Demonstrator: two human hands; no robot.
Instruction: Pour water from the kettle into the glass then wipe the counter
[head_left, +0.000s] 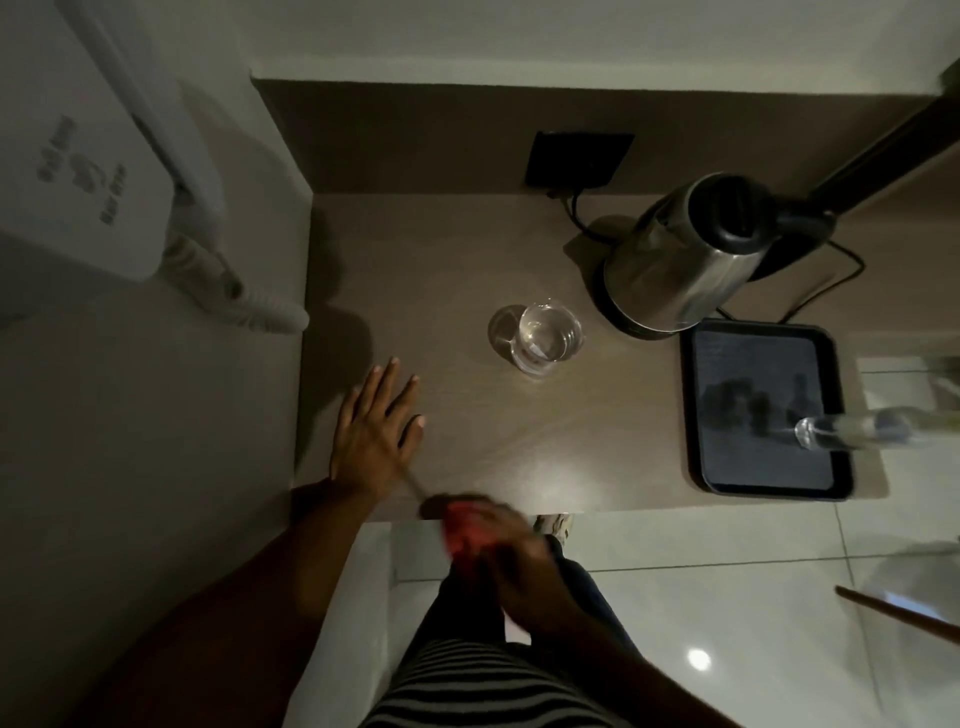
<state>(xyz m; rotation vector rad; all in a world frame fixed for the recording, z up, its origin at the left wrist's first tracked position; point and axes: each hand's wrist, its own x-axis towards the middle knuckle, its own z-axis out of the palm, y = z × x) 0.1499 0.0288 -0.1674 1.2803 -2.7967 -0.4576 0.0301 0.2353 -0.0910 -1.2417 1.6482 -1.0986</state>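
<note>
Clutching a soft, light red cloth (462, 525) at the near edge, the blurred right hand (498, 551) bunched it while left fingers (387, 387) lay spread wide on the surface (571, 441).

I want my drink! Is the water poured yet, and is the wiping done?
The pouring looks done: the glass holds water and the kettle sits back on its base. The left hand lies flat on the counter. The right hand, blurred at the front edge, grips something red, perhaps a cloth. Wiping still looks ahead.
</note>
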